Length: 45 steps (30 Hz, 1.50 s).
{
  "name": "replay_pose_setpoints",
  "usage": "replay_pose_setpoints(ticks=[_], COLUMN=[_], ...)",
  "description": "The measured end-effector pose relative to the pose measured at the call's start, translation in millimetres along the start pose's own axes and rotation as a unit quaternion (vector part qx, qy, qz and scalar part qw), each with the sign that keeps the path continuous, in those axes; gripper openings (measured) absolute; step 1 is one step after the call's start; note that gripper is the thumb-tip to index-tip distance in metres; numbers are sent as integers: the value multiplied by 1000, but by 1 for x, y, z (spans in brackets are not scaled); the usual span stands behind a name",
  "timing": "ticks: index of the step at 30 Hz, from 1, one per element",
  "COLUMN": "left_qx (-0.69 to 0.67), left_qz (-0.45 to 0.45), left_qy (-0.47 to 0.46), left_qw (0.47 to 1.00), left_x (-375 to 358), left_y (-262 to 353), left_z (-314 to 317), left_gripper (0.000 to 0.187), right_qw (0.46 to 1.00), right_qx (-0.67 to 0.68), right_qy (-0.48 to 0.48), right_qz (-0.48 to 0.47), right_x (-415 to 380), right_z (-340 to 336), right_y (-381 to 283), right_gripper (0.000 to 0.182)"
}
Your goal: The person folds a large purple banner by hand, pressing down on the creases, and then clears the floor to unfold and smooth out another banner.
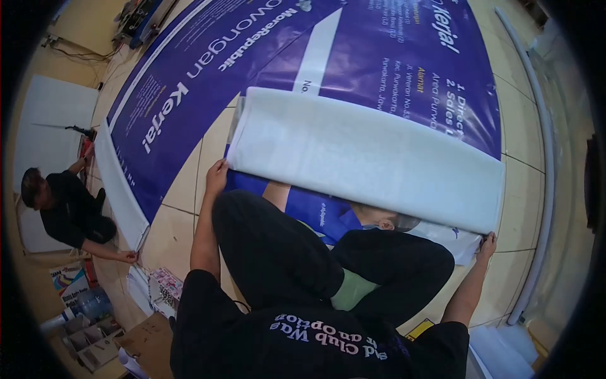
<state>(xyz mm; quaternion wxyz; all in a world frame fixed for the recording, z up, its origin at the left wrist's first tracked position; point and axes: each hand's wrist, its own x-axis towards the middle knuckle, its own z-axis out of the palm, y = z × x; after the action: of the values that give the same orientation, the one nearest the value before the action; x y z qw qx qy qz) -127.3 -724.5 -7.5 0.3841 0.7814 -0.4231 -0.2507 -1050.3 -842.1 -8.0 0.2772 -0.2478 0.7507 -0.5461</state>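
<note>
A large purple printed banner (410, 76) lies across the floor in front of me. Its near end is folded over, showing a broad white underside (366, 155). At the left corner of this fold, my left hand (218, 174) has its fingers closed on the banner's edge. My right hand (488, 245) pinches the fold's right corner. Below the fold, beside my knees, shows a blue printed part (322, 218) with pictured people on it.
At the left a co-worker (69, 208) crouches, both hands at the white folded end (120, 183) of another purple banner (164, 114). A long grey pipe (544, 145) lies along the right. Cardboard boxes (148, 341) and a water bottle (95, 304) stand at lower left.
</note>
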Motion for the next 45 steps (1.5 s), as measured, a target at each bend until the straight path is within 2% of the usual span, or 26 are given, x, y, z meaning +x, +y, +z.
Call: replay_pose_setpoints(ticks=[1, 2, 4, 7, 8, 9, 10, 12, 13, 14, 17, 18, 20, 21, 22, 23, 25, 28, 30, 32, 34, 36, 40, 42, 44, 45], left_qx=[20, 40, 34, 25, 14, -14, -10, -104, -169, -172, -270, -271, -145, -145, -195, -248, -245, -261, -246, -294, -267, -208, -231, -199, -214, -256], left_qz=[-35, -71, -83, -51, -60, -141, -137, -174, -203, -200, -244, -239, -171, -165, -130, -95, -87, -71, -8, -33, -68, -78, -82, -87, -97, -75], left_qy=[19, 36, 28, 2, -16, -17, -22, 47, 51, 46, 49, 49, 61, 62, 117, 170, 208, 232, 269, 242, 242, 243, 221, 219, 204, 182], left_qw=[999, 996, 996, 998, 998, 990, 990, 978, 963, 963, 930, 931, 973, 974, 965, 949, 943, 935, 931, 924, 930, 944, 944, 951, 950, 946], left_x=[-3, -6, -10, -3, -3, -3, 2, 5, 13, 18, 27, 33, 44, 51, 56, 57, 58, 48, 35, 28, 35, 64, 166, 210, 250, 267], left_y=[-4, -5, -5, 0, 9, 20, 26, 28, 20, 26, 33, 33, 56, 71, 96, 120, 154, 169, 167, 205, 236, 243, 231, 229, 228, 234], left_z=[-2, -2, -2, 0, 2, 6, 9, 22, 23, 26, 24, 21, 8, 3, -4, -11, -42, -79, -95, -108, -106, -97, -46, -24, -10, -6], left_gripper=[32, 31, 30, 31, 31, 32, 32, 30, 29, 29, 33, 33, 30, 30, 29, 28, 32, 37, 39, 38, 35, 34, 33, 15, 10, 10], right_qw=[997, 997, 992, 994, 994, 995, 994, 993, 991, 988, 996, 998, 999, 998, 998, 999, 998, 998, 998, 999, 1000, 1000, 999, 998, 997, 994], right_qx=[-67, -68, -95, -60, -60, -52, -42, -39, -63, -86, -42, -16, -35, -56, -52, -21, 32, 40, 43, 25, -3, 7, -17, -28, -38, 3], right_qy=[-31, -20, -84, -72, -71, -35, 3, 0, -18, -38, 14, 35, 29, 22, 24, 5, -1, -9, 2, 12, -1, -9, -11, -50, -38, -68], right_qz=[12, 10, 22, 58, 58, 78, 99, 114, 120, 122, 74, 53, 17, -22, -23, -28, -47, -51, -51, -39, -30, -22, -44, -31, -57, -81], right_x=[2, 12, 25, 11, 11, 11, 10, 18, 24, 30, 31, 29, 32, 38, 38, 35, 14, -3, -14, -13, 3, 39, 105, 131, 153, 172], right_z=[-6, -17, -35, -26, -15, -6, 2, 8, 12, 12, 6, 9, 2, -1, -2, -2, -4, -15, -30, -33, -25, 4, 67, 101, 143, 159], right_y=[-8, 0, 16, 0, -9, -17, -25, -36, -41, -46, -65, -67, -88, -101, -121, -148, -198, -238, -240, -264, -280, -280, -293, -306, -318, -319], right_gripper=[27, 27, 25, 22, 22, 22, 23, 26, 27, 29, 29, 30, 29, 28, 28, 27, 22, 23, 24, 27, 28, 27, 25, 25, 22, 23])
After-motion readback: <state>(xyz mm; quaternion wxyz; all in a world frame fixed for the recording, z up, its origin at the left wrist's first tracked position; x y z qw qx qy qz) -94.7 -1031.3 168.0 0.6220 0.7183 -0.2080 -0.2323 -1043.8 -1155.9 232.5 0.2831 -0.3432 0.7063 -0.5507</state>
